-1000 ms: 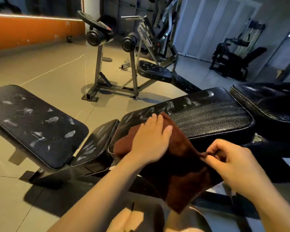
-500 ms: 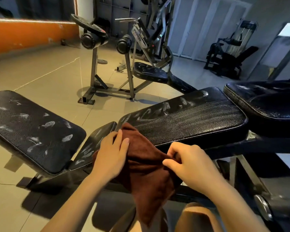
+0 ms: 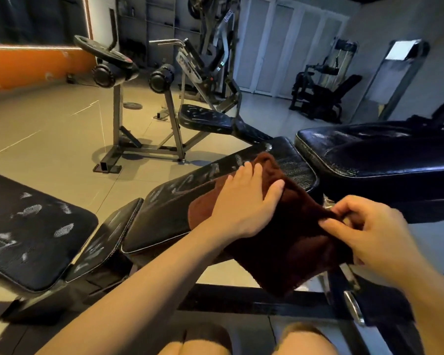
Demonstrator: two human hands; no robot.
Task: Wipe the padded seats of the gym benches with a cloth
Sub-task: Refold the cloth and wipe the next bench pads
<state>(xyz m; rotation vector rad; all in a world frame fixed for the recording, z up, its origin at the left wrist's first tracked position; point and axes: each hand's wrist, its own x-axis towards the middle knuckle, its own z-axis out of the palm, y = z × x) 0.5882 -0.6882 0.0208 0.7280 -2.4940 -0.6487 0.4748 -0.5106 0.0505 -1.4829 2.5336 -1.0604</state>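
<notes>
Fingers (image 3: 244, 175) flat on cloth (image 3: 287, 242), right hand (image 3: 369, 234) pinching edge

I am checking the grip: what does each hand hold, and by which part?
The right hand pinches the brown cloth at its near right edge. The left hand holds nothing; it presses flat on the cloth's middle.
</notes>
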